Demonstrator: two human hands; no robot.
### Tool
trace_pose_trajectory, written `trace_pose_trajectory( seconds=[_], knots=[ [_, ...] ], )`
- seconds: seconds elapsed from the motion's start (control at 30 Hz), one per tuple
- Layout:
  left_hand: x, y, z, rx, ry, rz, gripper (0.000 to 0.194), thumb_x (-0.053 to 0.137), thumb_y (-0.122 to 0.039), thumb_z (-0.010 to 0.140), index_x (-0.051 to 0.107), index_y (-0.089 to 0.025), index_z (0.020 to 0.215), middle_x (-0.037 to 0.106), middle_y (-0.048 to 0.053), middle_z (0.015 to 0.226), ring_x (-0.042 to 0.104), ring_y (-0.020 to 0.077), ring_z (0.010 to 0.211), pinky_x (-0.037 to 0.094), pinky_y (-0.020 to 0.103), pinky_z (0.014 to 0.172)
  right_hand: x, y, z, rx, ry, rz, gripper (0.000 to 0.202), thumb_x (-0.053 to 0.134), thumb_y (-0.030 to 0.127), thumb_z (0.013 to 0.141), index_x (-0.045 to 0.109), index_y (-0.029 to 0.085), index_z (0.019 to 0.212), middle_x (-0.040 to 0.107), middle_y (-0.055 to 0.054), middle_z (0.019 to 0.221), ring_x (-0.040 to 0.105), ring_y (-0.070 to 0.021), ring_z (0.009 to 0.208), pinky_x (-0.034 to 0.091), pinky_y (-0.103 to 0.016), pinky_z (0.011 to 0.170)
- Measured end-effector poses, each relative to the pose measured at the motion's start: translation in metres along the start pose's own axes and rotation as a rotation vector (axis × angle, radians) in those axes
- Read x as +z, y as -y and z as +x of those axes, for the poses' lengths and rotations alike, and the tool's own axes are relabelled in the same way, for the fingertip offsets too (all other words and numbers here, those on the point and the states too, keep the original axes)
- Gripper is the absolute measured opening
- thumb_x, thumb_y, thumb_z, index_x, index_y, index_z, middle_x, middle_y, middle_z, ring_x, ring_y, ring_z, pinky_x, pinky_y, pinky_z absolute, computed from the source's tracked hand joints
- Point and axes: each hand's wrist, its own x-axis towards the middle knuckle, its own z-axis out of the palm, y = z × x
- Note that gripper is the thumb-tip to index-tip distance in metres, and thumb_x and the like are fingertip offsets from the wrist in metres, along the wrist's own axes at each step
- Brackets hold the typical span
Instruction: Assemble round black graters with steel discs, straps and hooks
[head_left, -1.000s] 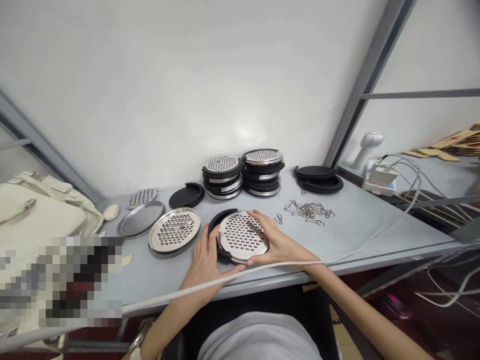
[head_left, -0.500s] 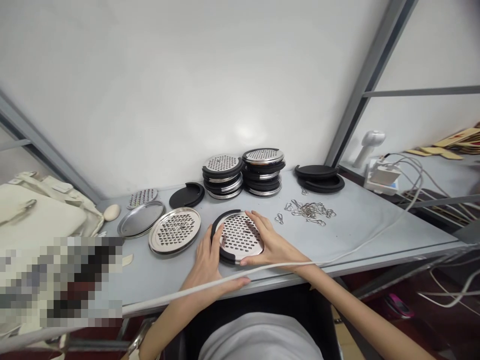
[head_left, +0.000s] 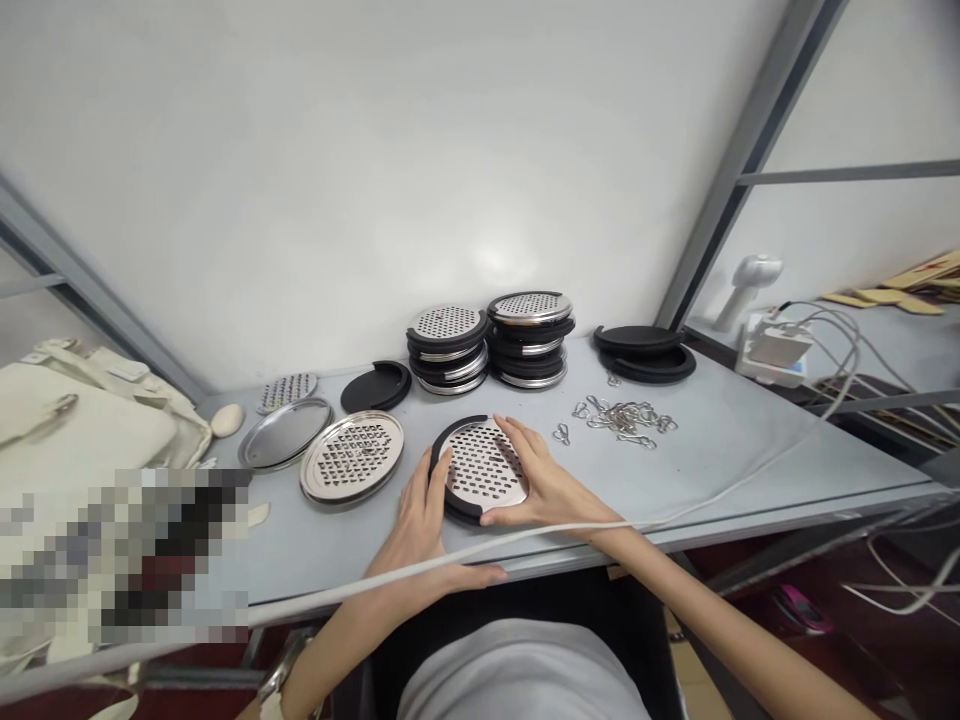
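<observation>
A round metal grater disc (head_left: 484, 465) with slots sits in a black rim (head_left: 442, 455) near the table's front edge. My right hand (head_left: 544, 485) grips the disc's right side, thumb at the front and fingers at the back. My left hand (head_left: 420, 525) lies against the black rim on the left, fingers along it and thumb stretched out below. Left of it rests a loose perforated disc (head_left: 352, 458), beside a plain metal disc (head_left: 281, 436). A black holder (head_left: 375, 388) lies behind. Two stacks of discs in black rims (head_left: 448, 350) (head_left: 529, 340) stand at the back.
A pile of metal clips (head_left: 626, 418) lies to the right, with black holders (head_left: 646, 355) behind. A white cable (head_left: 720, 495) crosses in front of my forearms. A cream bag (head_left: 97, 420) is at the left; a white handheld device (head_left: 746, 285) stands at the right.
The view has shifted slightly. Both hands stay around the rimmed disc in nearly the same pose; nothing has been taken hold of or let go.
</observation>
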Motion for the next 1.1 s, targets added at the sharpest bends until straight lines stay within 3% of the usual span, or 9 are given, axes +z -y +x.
trace_pose_trajectory(
  seconds=[0.17,0.3,0.4,0.53,0.77,0.9,1.1],
  knots=[
    [0.0024,0.0006,0.0018,-0.013,-0.039,-0.022,0.116,0.074,-0.057,0.056,0.007,-0.026,0.145,0.010,0.014,0.149,0.015,0.0367,0.136,0.028,0.055,0.105,-0.0001,0.0013,0.0006,0.005,0.003,-0.002,0.117,0.071,0.061,0.059,0.002,0.025,0.147,0.014,-0.016,0.149,0.010,-0.0318,0.138,0.022,-0.052,0.110],
    [0.0038,-0.0008,0.0037,0.007,-0.100,0.019,0.090,0.060,-0.050,0.076,0.008,-0.023,0.144,0.015,0.013,0.148,0.017,0.0315,0.137,0.026,0.051,0.107,-0.0011,0.0011,-0.0003,0.003,0.013,-0.012,0.113,0.069,0.062,0.062,0.004,0.023,0.147,0.012,-0.017,0.150,0.005,-0.0299,0.140,0.019,-0.051,0.111],
    [0.0052,0.0007,0.0040,0.007,-0.124,0.034,0.078,0.054,-0.048,0.082,0.014,-0.022,0.143,0.017,0.013,0.147,0.021,0.0309,0.135,0.027,0.050,0.107,-0.0030,0.0022,-0.0011,-0.026,0.023,-0.019,0.110,0.067,0.062,0.065,0.005,0.022,0.146,0.012,-0.016,0.150,0.003,-0.0290,0.140,0.019,-0.050,0.111],
    [0.0060,0.0033,0.0033,-0.018,-0.092,0.046,0.075,0.053,-0.051,0.082,0.017,-0.024,0.142,0.014,0.012,0.148,0.021,0.0314,0.135,0.029,0.050,0.106,-0.0055,0.0056,-0.0015,-0.068,-0.002,-0.053,0.099,0.062,0.061,0.072,0.009,0.023,0.146,0.017,-0.015,0.149,0.007,-0.0280,0.140,0.019,-0.049,0.112],
    [0.0038,0.0004,0.0035,-0.022,-0.070,0.096,0.074,0.052,-0.052,0.082,0.018,-0.025,0.142,0.014,0.011,0.148,0.022,0.0321,0.133,0.029,0.050,0.105,-0.0063,0.0090,-0.0022,-0.042,-0.074,-0.064,0.062,0.041,0.050,0.090,0.022,0.023,0.142,0.028,-0.012,0.145,0.020,-0.0247,0.137,0.024,-0.046,0.111],
    [0.0036,0.0010,0.0050,-0.018,-0.072,0.143,0.073,0.051,-0.055,0.082,0.022,-0.023,0.141,0.017,0.013,0.147,0.023,0.0351,0.132,0.028,0.054,0.104,-0.0056,0.0078,-0.0025,-0.048,-0.046,-0.054,0.060,0.040,0.050,0.091,0.023,0.022,0.141,0.025,-0.013,0.147,0.016,-0.0239,0.139,0.021,-0.046,0.112],
    [0.0039,0.0000,0.0028,0.011,-0.128,0.107,0.066,0.050,-0.045,0.085,0.020,-0.024,0.140,0.013,0.011,0.149,0.019,0.0304,0.135,0.028,0.050,0.106,-0.0069,0.0083,-0.0020,-0.054,-0.058,-0.053,0.055,0.038,0.047,0.092,0.025,0.022,0.140,0.026,-0.013,0.147,0.016,-0.0226,0.139,0.022,-0.046,0.112]
  ],
)
